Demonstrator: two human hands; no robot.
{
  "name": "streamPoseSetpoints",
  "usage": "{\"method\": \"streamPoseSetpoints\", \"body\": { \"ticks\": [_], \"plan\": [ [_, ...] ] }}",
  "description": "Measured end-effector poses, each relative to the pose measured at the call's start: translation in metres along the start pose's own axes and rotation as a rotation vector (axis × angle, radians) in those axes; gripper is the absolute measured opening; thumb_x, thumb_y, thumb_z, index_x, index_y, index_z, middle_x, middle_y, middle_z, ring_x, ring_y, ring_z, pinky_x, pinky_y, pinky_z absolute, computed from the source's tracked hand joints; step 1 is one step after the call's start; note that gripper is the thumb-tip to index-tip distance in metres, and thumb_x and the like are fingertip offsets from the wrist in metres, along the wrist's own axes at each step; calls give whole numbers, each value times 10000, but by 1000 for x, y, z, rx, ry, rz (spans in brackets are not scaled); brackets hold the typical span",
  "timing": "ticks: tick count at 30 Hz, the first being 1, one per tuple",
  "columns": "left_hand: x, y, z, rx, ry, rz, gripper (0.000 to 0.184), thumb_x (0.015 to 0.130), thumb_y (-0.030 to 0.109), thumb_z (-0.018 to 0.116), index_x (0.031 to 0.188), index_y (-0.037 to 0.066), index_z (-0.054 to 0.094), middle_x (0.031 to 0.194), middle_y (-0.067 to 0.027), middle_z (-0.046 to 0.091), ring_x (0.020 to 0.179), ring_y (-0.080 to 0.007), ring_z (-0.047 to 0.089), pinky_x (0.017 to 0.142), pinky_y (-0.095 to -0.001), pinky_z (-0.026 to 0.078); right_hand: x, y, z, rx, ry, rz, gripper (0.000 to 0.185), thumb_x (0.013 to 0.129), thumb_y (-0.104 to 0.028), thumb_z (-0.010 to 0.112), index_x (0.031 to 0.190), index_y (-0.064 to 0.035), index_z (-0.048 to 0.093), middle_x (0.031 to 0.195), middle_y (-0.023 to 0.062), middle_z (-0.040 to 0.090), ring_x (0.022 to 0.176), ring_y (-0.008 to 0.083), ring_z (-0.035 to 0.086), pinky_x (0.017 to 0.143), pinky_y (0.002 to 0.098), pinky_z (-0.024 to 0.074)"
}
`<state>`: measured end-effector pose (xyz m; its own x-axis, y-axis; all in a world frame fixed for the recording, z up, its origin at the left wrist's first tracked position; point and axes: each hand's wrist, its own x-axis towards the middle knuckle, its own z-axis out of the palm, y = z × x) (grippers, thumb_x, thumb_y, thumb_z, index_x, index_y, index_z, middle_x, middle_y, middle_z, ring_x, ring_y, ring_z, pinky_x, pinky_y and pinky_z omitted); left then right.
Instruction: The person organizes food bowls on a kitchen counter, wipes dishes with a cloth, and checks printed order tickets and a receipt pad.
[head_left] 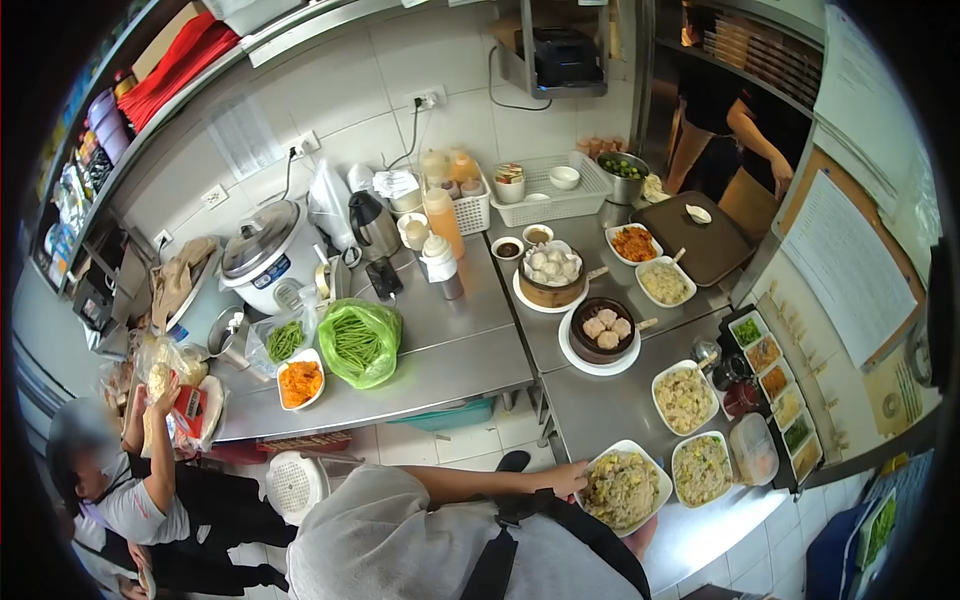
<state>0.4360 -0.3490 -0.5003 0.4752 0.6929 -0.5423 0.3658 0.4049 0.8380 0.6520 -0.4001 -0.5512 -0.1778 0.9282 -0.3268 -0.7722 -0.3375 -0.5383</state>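
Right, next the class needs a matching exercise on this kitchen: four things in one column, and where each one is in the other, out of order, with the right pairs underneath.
Things
1. Long green beans
2. White round dumplings
3. Round white stool
4. Black machine

Places
A. On the tiled floor
B. On the raised metal shelf by the wall
C. In a bright green plastic bag
D. In a round steamer

Right pairs: 1-C, 2-D, 3-A, 4-B
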Motion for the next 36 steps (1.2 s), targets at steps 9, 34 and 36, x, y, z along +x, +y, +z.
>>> {"method": "streamPoseSetpoints", "body": {
  "ticks": [9, 34, 36],
  "plan": [
    [-34, 35, -21, -184, 29, 31, 308, 924, 217, 370, 1154, 13, 368, 651, -90, 570, 468, -147, 541, 414, -297, 457, 9, 4, 54, -74, -175, 164, 615, 935, -490, 354, 1370, -56, 374, 1375, 132, 441, 1261, 309, 414, 1070, 457, 289],
    [-19, 33, -30, -72, -86, 143, 460, 923, 122, 327, 1381, 95, 300, 705, -65, 544, 491, -96, 517, 435, -251, 484, -26, -29, 61, -283, -61, 68, 467, 893, -309, 464, 1236, 6, 499, 1159, 115, 570, 1025, 240, 562, 885, 401, 454],
    [-15, 31, -30, -74, -33, 81, 453, 930, 119, 327, 1380, 90, 299, 701, -62, 545, 483, -95, 519, 431, -247, 484, -57, -51, 28, -420, 57, 166, 436, 887, -271, 484, 1211, 17, 524, 1114, 112, 602, 979, 226, 596, 855, 379, 486]
  ]
}}
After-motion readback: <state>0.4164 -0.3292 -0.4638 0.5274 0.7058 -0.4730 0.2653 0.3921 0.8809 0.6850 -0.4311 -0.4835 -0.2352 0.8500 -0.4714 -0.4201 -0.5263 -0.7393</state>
